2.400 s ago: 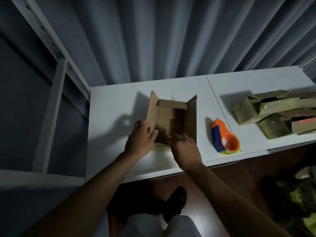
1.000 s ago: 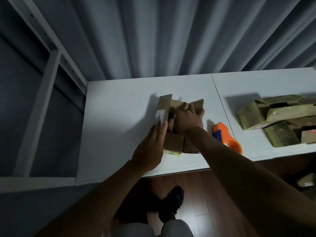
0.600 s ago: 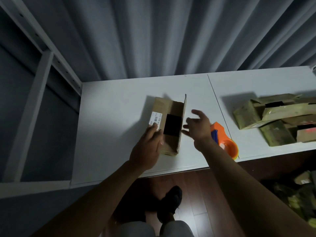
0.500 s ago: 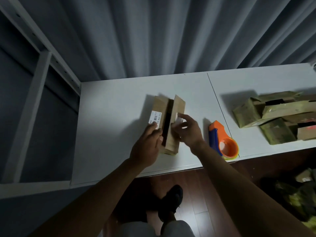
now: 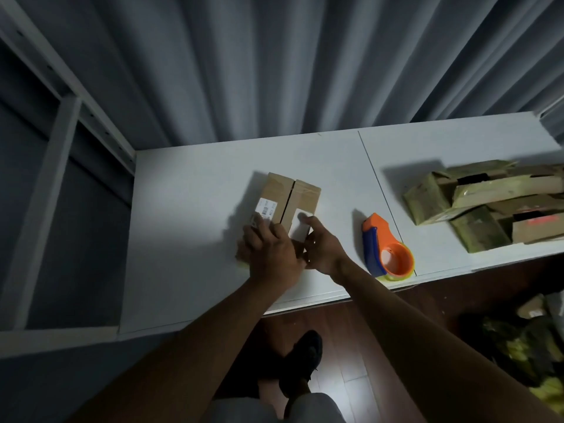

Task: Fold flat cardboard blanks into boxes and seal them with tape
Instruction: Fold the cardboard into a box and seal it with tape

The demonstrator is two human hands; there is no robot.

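Observation:
A small brown cardboard box [image 5: 293, 196] lies on the white table [image 5: 189, 215] with both long top flaps folded down and meeting along a centre seam. White labels sit on each flap. My left hand [image 5: 271, 254] presses flat on the near left flap. My right hand [image 5: 320, 245] presses on the near right flap, fingers on the white label. An orange and blue tape dispenser [image 5: 386, 250] rests on the table to the right of the box, untouched.
A pile of cardboard boxes and blanks [image 5: 488, 203] lies at the right of the table. A grey curtain [image 5: 274, 62] hangs behind. A white shelf frame [image 5: 61, 148] stands at the left. More cardboard [image 5: 534, 346] lies on the dark wood floor.
The box's flaps went from standing open to folded shut. My right hand pushed the right flap down, and both hands now rest on the closed top.

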